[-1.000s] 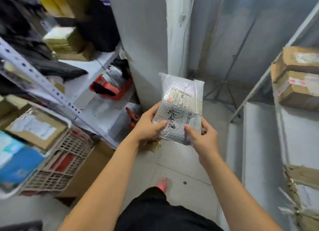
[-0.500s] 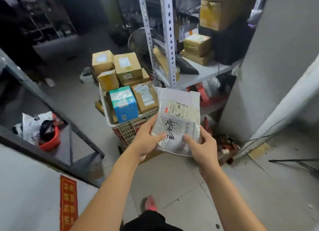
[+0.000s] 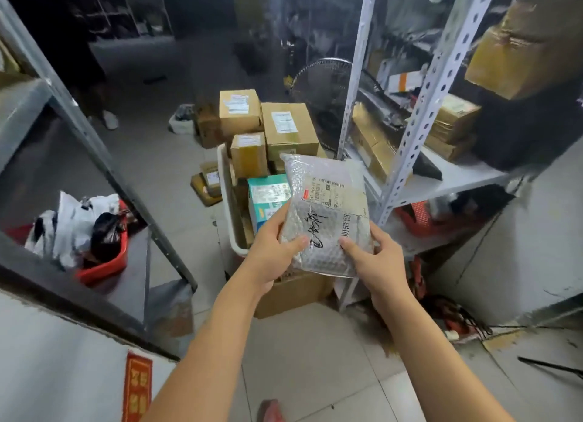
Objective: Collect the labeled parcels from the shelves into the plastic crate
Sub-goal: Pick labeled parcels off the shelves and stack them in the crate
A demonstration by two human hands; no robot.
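Bubble-wrap parcel (image 3: 326, 213) in both hands, long axis upright, label uppermost.

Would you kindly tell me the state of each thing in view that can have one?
plastic crate: heaped with boxes above its rim
bubble-wrap parcel: held in both hands, label up, not yet in the crate
left hand: grips the parcel, thumb on top
right hand: grips the parcel, thumb on top
red basket: filled with bags
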